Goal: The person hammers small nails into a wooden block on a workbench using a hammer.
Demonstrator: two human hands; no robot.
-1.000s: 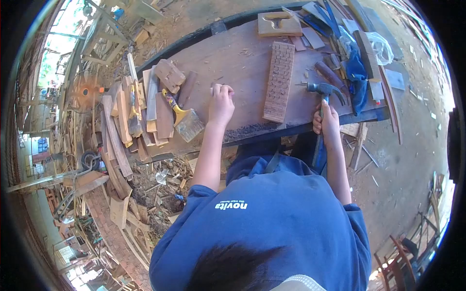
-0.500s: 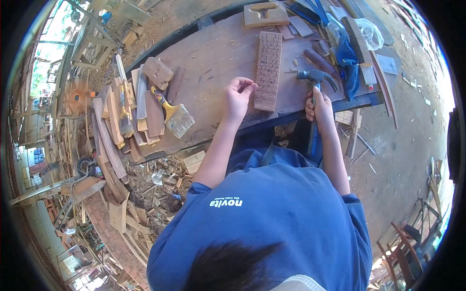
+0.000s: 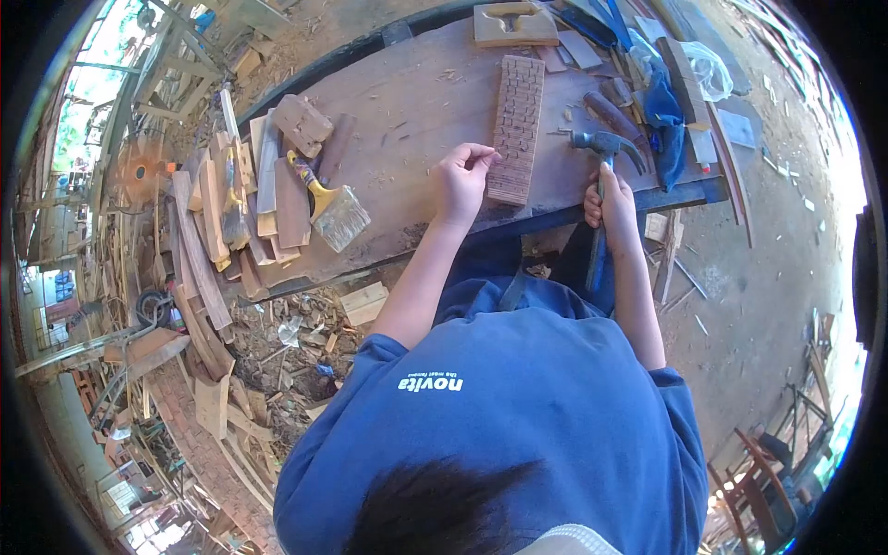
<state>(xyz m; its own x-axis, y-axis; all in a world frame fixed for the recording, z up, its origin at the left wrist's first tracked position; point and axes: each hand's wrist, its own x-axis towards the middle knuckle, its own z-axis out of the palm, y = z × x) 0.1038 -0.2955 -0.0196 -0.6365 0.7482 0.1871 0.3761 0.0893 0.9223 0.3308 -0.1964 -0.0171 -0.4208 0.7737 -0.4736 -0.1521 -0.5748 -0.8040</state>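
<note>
A carved wooden block (image 3: 516,128) with rows of notches lies lengthwise on the brown workbench (image 3: 407,111). At its left edge, low down, my left hand (image 3: 464,183) is closed in a pinch, thumb against forefinger; whatever is between the fingertips is too small to make out. To the right of the block, my right hand (image 3: 609,202) grips the handle of a claw hammer (image 3: 606,145) just under its metal head. The hammer head is over the bench, and its blue handle runs down past the bench's near edge.
Wood pieces (image 3: 294,199) and a yellow-handled paintbrush (image 3: 340,217) lie at the bench's left end. A wooden piece with a shaped cutout (image 3: 514,35) is at the far edge. A blue cloth (image 3: 664,129) and clear plastic bag (image 3: 708,69) sit at the right.
My left hand has shifted slightly closer to the block, and its thumb and forefinger are pressed more tightly together. My right hand still grips the hammer. The view has shifted a little.
</note>
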